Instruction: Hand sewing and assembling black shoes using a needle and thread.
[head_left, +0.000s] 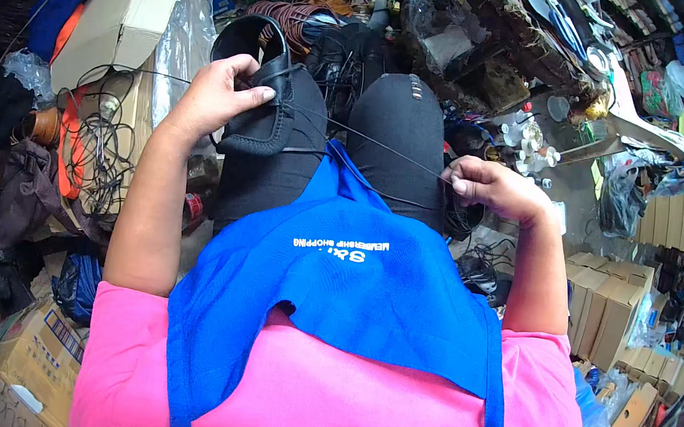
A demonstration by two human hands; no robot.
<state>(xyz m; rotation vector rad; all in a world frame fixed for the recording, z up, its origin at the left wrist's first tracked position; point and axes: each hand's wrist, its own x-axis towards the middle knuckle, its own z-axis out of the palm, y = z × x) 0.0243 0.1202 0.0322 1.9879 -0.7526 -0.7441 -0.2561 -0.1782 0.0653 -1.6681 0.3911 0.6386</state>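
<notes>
A black shoe (259,135), with a wide dark opening and coarse stitching along its edge, rests over my left thigh. My left hand (221,98) is closed on its upper side, thumb pressed on the black material. From the shoe a thin black cord (369,139) runs taut across both knees to my right hand (494,187). The right fingers pinch that cord beside my right knee. More of the cord trails left behind my left wrist. A blue apron (353,258) covers my lap, over dark trousers (397,126).
Cardboard boxes stand at left (132,4) and right (606,304). A tangle of black cord (104,148) hangs by the left box. Small white-capped bottles (533,144) sit beyond my right hand. A coil of reddish cord (289,25) and a cluttered bench (523,21) lie ahead.
</notes>
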